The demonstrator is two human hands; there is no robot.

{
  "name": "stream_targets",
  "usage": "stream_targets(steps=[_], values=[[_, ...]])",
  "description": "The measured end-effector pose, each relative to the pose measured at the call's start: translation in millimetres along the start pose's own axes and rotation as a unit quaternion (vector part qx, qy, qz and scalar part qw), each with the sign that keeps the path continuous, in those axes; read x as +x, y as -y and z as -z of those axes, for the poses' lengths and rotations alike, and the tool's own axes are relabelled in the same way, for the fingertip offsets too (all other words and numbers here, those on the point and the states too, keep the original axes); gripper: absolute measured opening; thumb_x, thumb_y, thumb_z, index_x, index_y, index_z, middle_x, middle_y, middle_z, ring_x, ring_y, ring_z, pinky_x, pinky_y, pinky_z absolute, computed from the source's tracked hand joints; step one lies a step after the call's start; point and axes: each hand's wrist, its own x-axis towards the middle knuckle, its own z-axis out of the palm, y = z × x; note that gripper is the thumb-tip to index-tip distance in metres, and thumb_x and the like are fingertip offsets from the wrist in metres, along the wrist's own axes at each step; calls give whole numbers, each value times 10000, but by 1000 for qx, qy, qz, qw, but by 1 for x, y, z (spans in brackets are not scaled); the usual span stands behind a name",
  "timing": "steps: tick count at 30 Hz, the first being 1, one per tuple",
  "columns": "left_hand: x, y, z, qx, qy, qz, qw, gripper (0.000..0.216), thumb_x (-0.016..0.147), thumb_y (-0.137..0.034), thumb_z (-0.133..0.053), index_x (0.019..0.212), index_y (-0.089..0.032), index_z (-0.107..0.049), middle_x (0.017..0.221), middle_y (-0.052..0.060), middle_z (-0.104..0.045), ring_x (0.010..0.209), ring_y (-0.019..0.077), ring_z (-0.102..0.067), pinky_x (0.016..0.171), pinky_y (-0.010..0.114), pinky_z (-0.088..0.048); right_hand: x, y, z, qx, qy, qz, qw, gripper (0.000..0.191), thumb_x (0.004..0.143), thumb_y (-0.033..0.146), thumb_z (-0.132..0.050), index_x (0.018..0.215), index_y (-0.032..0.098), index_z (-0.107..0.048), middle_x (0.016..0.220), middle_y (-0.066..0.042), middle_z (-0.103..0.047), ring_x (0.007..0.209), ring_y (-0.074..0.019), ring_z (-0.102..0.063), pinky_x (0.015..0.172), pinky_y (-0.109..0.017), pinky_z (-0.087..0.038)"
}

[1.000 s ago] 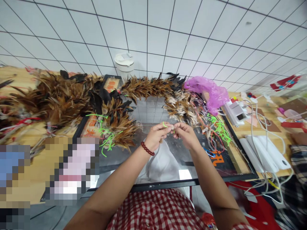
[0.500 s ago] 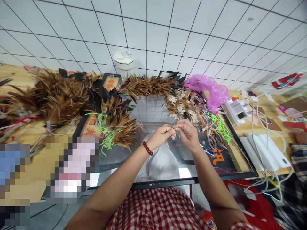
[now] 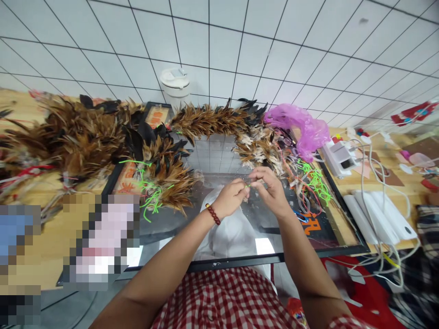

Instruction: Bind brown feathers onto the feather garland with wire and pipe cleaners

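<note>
My left hand [image 3: 233,197], with a dark red bead bracelet [image 3: 213,214] at the wrist, pinches a short green string [image 3: 248,186] between thumb and fingers. A pale scrap shows under those fingertips, too small to name. Close on the right, my right hand [image 3: 270,192] has its thumb and a bent finger at the other end of that string; the other fingers are lifted. Both hands are above a dark glossy board [image 3: 270,224]. To the left lies a brown and black feather bundle [image 3: 168,178] with green strings [image 3: 151,196]. More green strings [image 3: 313,183] lie on the right.
A long feather strip [image 3: 209,121] lies along the back, with a pale feather bunch [image 3: 259,148] and a purple plastic bag [image 3: 298,125] to its right. A large feather pile [image 3: 82,132], a white cup [image 3: 175,87], a power strip [image 3: 339,157] and white boxes [image 3: 377,219] surround the board.
My left hand has lowered slightly. My right fingers have shifted a little apart from it and spread more. The feathers and strings on the board stay where they were.
</note>
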Motion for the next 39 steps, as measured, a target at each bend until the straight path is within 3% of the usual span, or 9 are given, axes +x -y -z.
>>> stream_targets(steps=[3,6,11,16,20,24,28,32,39], values=[[1,0,4,-42,-12,-13,999,345,910,-284,-417,630,-158,-575,740,32,-526,798,149,-528,801,282,-422,1,-3,4,24,32,-15,999,235,932,321,-511,1127,240,-612,1074,-78,-594,967,-183,-583,879,-356,-476],[1,0,5,-61,-12,-12,998,358,909,-327,-432,638,-154,-589,722,23,-508,780,141,-512,785,274,-419,0,-2,5,43,63,-14,997,180,932,321,-512,1006,224,-645,1004,-67,-633,982,-184,-592,884,-352,-473],[1,1,2,-155,-28,34,987,360,882,-408,-494,687,-152,-657,754,27,-545,722,120,-512,678,247,-430,0,2,4,28,32,-10,999,204,923,305,-528,775,208,-630,832,-33,-636,841,-161,-595,812,-325,-469],[3,5,-2,-284,-117,107,946,300,722,-455,-687,717,-156,-703,851,38,-607,695,110,-524,544,219,-404,-1,0,1,19,-7,-27,999,124,874,315,-601,825,209,-642,849,-33,-644,842,-162,-600,798,-323,-480],[4,6,-2,-341,-139,108,923,260,680,-411,-730,721,-154,-723,874,45,-618,766,120,-550,622,224,-441,-3,0,-5,38,-17,-69,997,206,776,350,-717,902,199,-656,816,-24,-668,745,-152,-610,732,-308,-501],[4,4,1,-284,-150,64,945,202,744,-348,-682,695,-156,-718,936,68,-620,854,145,-569,726,265,-467,-5,3,-10,47,-49,-87,994,113,804,303,-686,830,193,-697,767,-26,-716,693,-149,-645,694,-293,-513],[0,-2,7,-44,-212,-24,976,114,762,-278,-663,722,-189,-723,1038,83,-637,968,191,-557,887,368,-443,-6,2,-13,28,-74,-85,993,78,789,256,-688,809,190,-724,774,-33,-738,688,-149,-665,684,-281,-517],[-7,-5,12,197,-237,-109,945,118,782,-212,-621,795,-235,-736,1058,79,-667,992,224,-556,925,425,-411,-7,2,-20,30,-88,-114,989,88,766,259,-687,735,188,-728,697,-20,-716,623,-143,-637,650,-283,-514],[-6,3,4,62,-285,-132,947,228,876,-162,-483,938,-200,-700,961,66,-718,906,141,-663,836,279,-515,-7,11,-28,172,-66,-175,967,165,771,350,-705,807,193,-737,737,-38,-723,659,-167,-645,666,-325,-538]])
